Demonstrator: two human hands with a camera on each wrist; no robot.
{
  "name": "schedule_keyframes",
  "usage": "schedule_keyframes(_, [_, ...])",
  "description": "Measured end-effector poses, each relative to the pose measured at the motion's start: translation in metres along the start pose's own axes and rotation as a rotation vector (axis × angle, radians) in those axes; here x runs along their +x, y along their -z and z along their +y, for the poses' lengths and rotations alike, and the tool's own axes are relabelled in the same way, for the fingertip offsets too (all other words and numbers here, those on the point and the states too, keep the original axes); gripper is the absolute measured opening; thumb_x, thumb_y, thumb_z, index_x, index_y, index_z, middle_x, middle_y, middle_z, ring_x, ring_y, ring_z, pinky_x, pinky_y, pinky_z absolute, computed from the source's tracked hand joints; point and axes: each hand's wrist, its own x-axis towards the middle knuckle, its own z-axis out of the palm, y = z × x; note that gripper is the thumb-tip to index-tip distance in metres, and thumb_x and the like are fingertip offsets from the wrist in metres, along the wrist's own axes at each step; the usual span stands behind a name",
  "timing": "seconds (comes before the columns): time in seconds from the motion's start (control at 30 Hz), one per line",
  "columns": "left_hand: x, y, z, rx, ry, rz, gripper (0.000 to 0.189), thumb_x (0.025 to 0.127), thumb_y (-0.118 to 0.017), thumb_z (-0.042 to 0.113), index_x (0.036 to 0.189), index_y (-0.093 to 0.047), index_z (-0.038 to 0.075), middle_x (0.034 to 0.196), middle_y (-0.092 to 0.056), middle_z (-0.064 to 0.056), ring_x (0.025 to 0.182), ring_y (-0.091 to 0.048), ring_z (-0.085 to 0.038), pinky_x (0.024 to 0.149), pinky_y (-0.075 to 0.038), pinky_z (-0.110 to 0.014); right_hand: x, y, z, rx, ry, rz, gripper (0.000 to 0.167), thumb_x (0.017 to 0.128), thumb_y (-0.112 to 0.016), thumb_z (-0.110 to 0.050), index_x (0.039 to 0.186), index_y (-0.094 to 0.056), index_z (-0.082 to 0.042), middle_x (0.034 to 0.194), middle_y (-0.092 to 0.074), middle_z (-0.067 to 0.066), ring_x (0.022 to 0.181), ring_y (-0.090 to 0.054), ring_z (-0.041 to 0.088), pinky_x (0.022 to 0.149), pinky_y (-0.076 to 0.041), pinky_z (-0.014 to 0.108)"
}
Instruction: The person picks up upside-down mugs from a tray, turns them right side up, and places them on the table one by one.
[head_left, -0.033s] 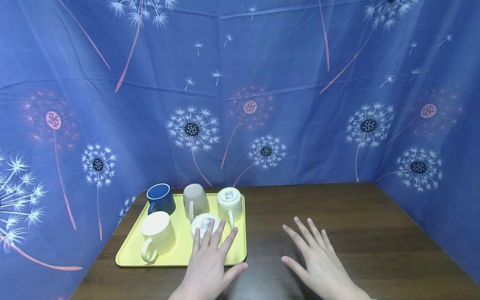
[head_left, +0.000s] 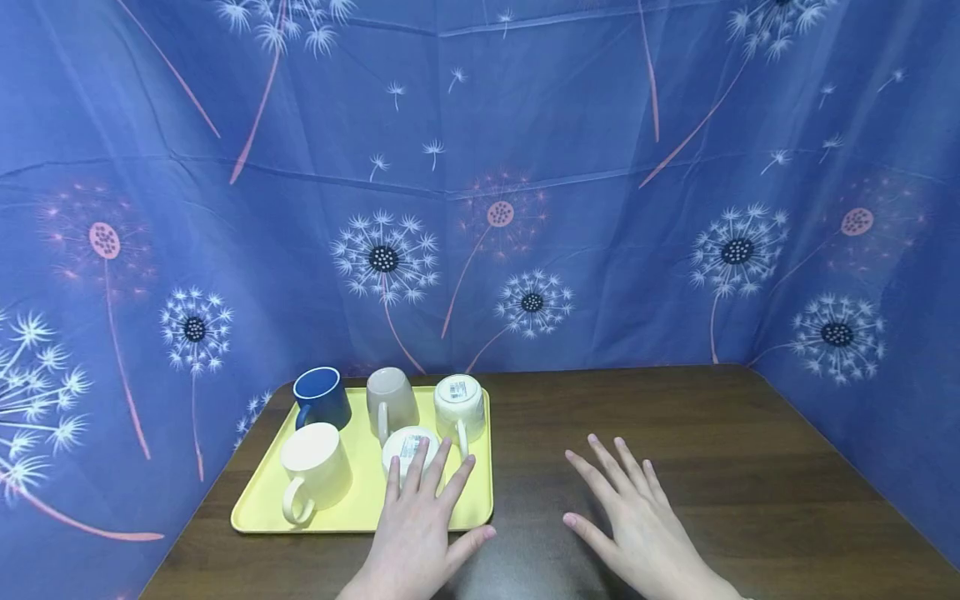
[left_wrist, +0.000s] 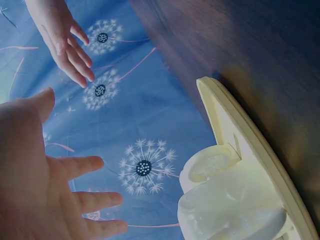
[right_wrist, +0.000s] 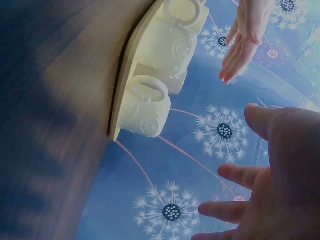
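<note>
My left hand [head_left: 416, 525] is held over the front right part of a yellow tray [head_left: 363, 492], fingers spread and straight, holding nothing. Its fingers partly hide an upturned white mug [head_left: 408, 443]; in the left wrist view they are apart from the mugs. To the right of the tray, my right hand [head_left: 641, 521] hovers above the table with fingers spread, also holding nothing. Behind the left hand on the tray are another upturned white mug [head_left: 459, 404] and an upturned grey mug [head_left: 396, 404]. An upright dark blue mug [head_left: 326, 404] and a cream mug [head_left: 318, 471] stand at the left.
The tray lies on the left part of a dark brown wooden table [head_left: 675, 408]. Blue cloth with a dandelion print [head_left: 600, 192] hangs behind the table and along both sides. The cream mug's handle points toward the tray's front edge.
</note>
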Motion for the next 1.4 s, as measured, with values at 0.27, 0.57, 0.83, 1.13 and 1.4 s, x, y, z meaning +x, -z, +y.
schedule_keyframes(0.27, [-0.002,0.004,-0.001,-0.015,-0.006,0.046,0.075,0.082,-0.046,0.073,0.138,-0.047,0.024,0.145,-0.041,-0.011,0.136,-0.031,-0.037,0.105,-0.024,-0.062,0.004,0.004,0.001,0.003,0.029,0.012,0.066,0.086,-0.059,-0.055,0.144,-0.036,-0.034,0.152,-0.031,0.004,0.139,-0.025,0.037,0.109,-0.02,0.059])
schedule_keyframes(0.57, [-0.02,0.006,-0.027,-0.119,0.073,0.144,0.081,0.065,-0.079,0.049,0.132,-0.051,0.012,0.13,-0.051,-0.015,0.119,-0.048,-0.035,0.094,-0.041,-0.052,0.027,0.014,-0.007,0.051,0.197,0.049,0.059,0.087,-0.061,-0.048,0.14,-0.043,-0.029,0.148,-0.038,0.003,0.136,-0.033,0.033,0.101,-0.035,0.056])
schedule_keyframes(0.83, [-0.039,0.005,-0.057,-0.323,0.266,-0.044,0.089,0.059,-0.089,0.02,0.134,-0.044,0.002,0.123,-0.055,-0.013,0.112,-0.053,-0.032,0.091,-0.045,-0.049,0.065,0.014,-0.024,0.065,0.522,0.063,0.056,0.082,-0.071,-0.031,0.133,-0.052,-0.02,0.141,-0.047,0.005,0.13,-0.044,0.028,0.1,-0.042,0.048])
schedule_keyframes(1.13, [-0.043,-0.01,-0.081,-0.585,0.28,-0.21,0.072,0.062,-0.086,0.014,0.123,-0.05,0.0,0.108,-0.059,-0.007,0.091,-0.061,-0.022,0.073,-0.05,-0.031,0.089,0.006,-0.049,0.032,0.808,0.085,0.056,0.073,-0.08,-0.024,0.124,-0.058,-0.018,0.128,-0.057,0.005,0.119,-0.053,0.022,0.097,-0.045,0.038])
schedule_keyframes(1.4, [-0.045,-0.017,-0.098,-0.754,0.25,-0.32,0.032,0.07,-0.081,0.014,0.096,-0.061,0.009,0.088,-0.063,0.001,0.079,-0.059,-0.009,0.067,-0.047,-0.025,0.097,-0.002,-0.061,-0.016,0.913,0.068,0.056,0.072,-0.08,-0.031,0.123,-0.058,-0.021,0.128,-0.057,0.0,0.116,-0.053,0.019,0.094,-0.046,0.035])
